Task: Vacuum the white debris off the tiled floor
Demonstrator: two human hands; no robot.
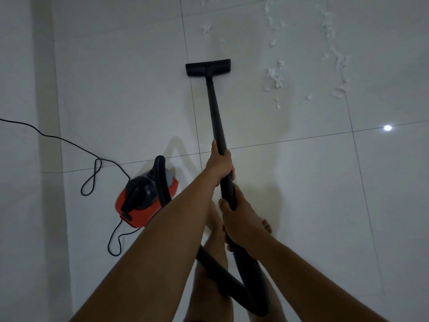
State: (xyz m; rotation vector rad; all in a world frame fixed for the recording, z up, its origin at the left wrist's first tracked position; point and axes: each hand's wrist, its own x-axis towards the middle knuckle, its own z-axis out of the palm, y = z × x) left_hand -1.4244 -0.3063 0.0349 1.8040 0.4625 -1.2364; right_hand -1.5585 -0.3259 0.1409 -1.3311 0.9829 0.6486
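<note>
- Right hand (236,219), nearest, has its fingers wrapped round the low end of the black wand (216,117), where the ribbed hose (248,268) joins.
- Left hand (220,163) grips the wand higher up.
- Floor nozzle (208,67) rests flat on the tiled floor (116,89).
- White debris (274,75) lies right of the nozzle, apart from it, in ragged strips.
- Red-and-black canister vacuum (144,201) sits left, its power cord (93,175) looped beside it.

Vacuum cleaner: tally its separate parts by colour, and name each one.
Black: 4 (floor head, wand, hose, cord)
Red and black: 1 (canister)
Total: 5
</note>
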